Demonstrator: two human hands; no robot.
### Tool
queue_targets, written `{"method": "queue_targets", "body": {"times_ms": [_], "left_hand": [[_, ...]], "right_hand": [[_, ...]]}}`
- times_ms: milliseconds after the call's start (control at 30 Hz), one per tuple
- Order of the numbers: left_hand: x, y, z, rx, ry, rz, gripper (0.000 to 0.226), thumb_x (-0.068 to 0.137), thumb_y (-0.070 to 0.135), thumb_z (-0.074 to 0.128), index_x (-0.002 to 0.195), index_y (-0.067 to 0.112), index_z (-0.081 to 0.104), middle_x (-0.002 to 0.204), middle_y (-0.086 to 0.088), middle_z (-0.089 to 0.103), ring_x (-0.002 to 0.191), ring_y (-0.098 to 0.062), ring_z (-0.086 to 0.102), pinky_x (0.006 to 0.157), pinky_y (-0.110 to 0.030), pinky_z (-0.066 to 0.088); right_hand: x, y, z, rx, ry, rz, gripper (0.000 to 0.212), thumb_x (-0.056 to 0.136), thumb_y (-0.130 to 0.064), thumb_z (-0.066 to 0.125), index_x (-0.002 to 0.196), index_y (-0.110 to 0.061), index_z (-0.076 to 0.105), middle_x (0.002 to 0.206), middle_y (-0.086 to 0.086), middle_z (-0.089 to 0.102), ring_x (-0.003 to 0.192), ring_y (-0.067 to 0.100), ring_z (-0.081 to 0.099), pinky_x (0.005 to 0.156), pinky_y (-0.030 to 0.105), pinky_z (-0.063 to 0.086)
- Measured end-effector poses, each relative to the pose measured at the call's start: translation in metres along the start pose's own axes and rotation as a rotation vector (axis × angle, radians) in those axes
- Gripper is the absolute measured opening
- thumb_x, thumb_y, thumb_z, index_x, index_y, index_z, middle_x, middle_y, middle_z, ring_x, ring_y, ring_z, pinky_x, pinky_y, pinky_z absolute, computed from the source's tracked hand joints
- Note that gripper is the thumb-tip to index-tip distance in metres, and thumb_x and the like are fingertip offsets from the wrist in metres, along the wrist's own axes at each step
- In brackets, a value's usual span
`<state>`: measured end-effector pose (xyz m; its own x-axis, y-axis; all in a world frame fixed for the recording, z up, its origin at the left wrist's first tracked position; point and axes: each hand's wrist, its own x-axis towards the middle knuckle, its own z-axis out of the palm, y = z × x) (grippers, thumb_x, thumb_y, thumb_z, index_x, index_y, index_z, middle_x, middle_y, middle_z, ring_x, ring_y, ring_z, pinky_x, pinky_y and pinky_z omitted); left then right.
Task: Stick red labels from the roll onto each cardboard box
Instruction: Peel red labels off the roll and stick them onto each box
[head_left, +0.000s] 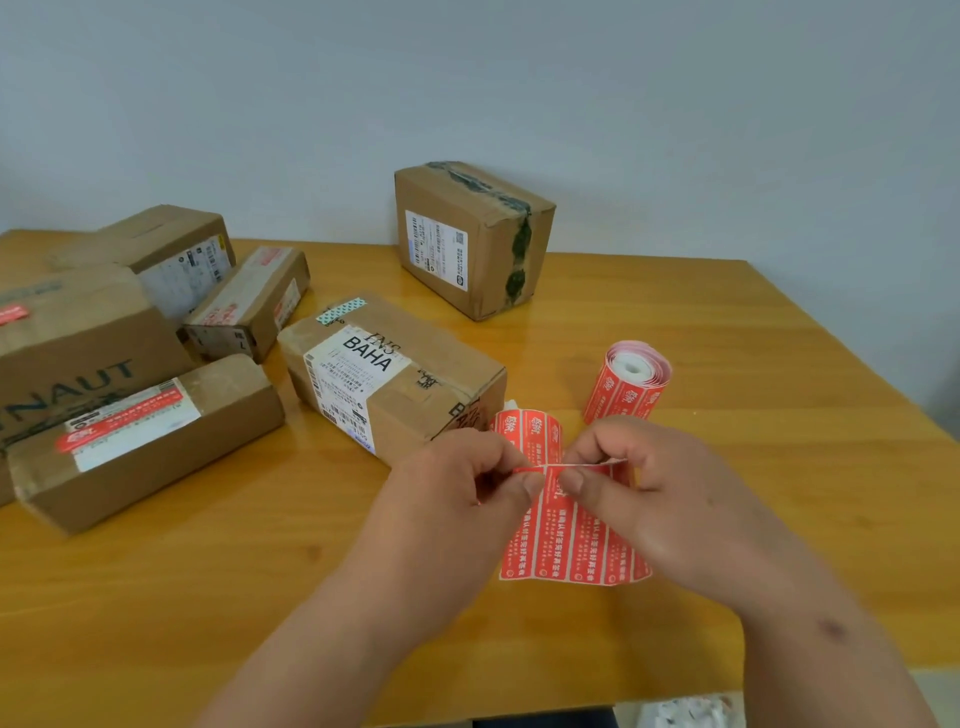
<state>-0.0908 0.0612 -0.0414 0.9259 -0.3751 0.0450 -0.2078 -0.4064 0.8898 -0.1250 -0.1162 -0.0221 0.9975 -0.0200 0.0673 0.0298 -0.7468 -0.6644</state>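
A loose strip of red labels (566, 540) hangs between my hands above the wooden table (208, 597). My left hand (467, 483) pinches the strip's folded upper edge from the left, and my right hand (649, 483) pinches it from the right. The roll of red labels (626, 382) stands upright just behind my right hand. Right behind my left hand lies the box marked BAHA (395, 379). Another box (470, 236) stands alone at the back. Red labels show on the flat box (145, 441) at the left and the big box (67, 332) behind it.
Two more cardboard boxes (171, 254) (249, 301) sit in the cluster at the back left. The table's right edge (857, 374) runs diagonally, and its front edge is just below my forearms. A plain wall stands behind the table.
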Motion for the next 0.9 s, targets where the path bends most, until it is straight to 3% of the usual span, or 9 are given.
{"method": "queue_targets", "body": {"times_ms": [133,300,467,700,900], "left_hand": [[-0.002,0.01,-0.003,-0.091,-0.029,-0.024,0.019,0.089,0.031,0.064,0.074,0.02,0.066,0.068,0.012,0.068,0.057,0.005,0.061,0.046,-0.006,0.038],[-0.002,0.017,-0.011,-0.076,-0.054,-0.008,0.026,0.09,0.037,0.06,0.074,0.017,0.067,0.065,0.007,0.068,0.049,0.001,0.06,0.043,-0.009,0.039],[-0.001,0.017,-0.017,-0.092,-0.089,-0.018,0.027,0.092,0.029,0.06,0.076,0.009,0.068,0.053,0.012,0.06,0.044,0.003,0.053,0.042,-0.006,0.033],[-0.002,0.011,-0.02,-0.221,-0.111,-0.112,0.026,0.091,0.03,0.061,0.071,0.013,0.068,0.072,0.001,0.073,0.067,-0.009,0.071,0.053,-0.01,0.047],[-0.004,0.01,-0.022,-0.203,-0.121,-0.13,0.027,0.092,0.03,0.061,0.071,0.014,0.067,0.073,0.001,0.073,0.069,-0.011,0.072,0.057,-0.018,0.055]], "right_hand": [[0.001,-0.005,-0.002,-0.031,-0.021,-0.058,0.015,0.087,-0.037,0.065,0.075,-0.029,0.062,0.085,-0.019,0.061,0.08,0.003,0.059,0.084,0.029,0.036],[0.001,-0.014,-0.001,-0.085,-0.02,-0.13,0.022,0.085,-0.046,0.061,0.072,-0.029,0.058,0.079,-0.017,0.059,0.085,-0.003,0.054,0.089,0.032,0.035],[0.001,-0.021,-0.001,-0.122,-0.044,-0.165,0.021,0.085,-0.041,0.064,0.069,-0.029,0.055,0.076,-0.016,0.058,0.089,-0.004,0.051,0.083,0.024,0.029],[0.005,-0.02,0.004,-0.134,-0.035,-0.228,0.025,0.08,-0.045,0.06,0.064,-0.027,0.053,0.072,-0.013,0.057,0.076,0.002,0.056,0.073,0.019,0.027],[0.007,-0.022,0.006,-0.134,-0.031,-0.259,0.028,0.08,-0.041,0.061,0.062,-0.021,0.054,0.068,-0.009,0.057,0.074,0.009,0.058,0.07,0.016,0.028]]}}
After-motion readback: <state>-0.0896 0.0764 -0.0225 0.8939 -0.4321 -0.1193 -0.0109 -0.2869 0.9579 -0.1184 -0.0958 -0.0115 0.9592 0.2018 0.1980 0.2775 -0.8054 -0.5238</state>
